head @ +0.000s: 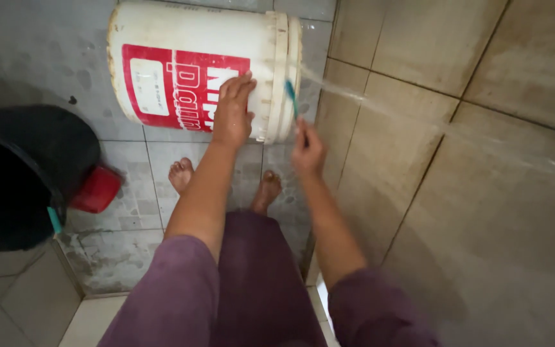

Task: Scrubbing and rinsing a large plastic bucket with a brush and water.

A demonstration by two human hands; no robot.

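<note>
The white bucket [200, 64] lies on its side above the tiled floor [130, 167], long axis horizontal, rim pointing right; red rectangular label (white patch) faces up. Left hand [232, 112] presses it flat; right hand [308, 151] grips a teal brush [291, 96] at the rim.

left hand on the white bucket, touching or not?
Touching. The head view shows the left hand pressed flat on the side of the white bucket, fingers spread over its red label with no gap, holding it tipped on its side.
</note>
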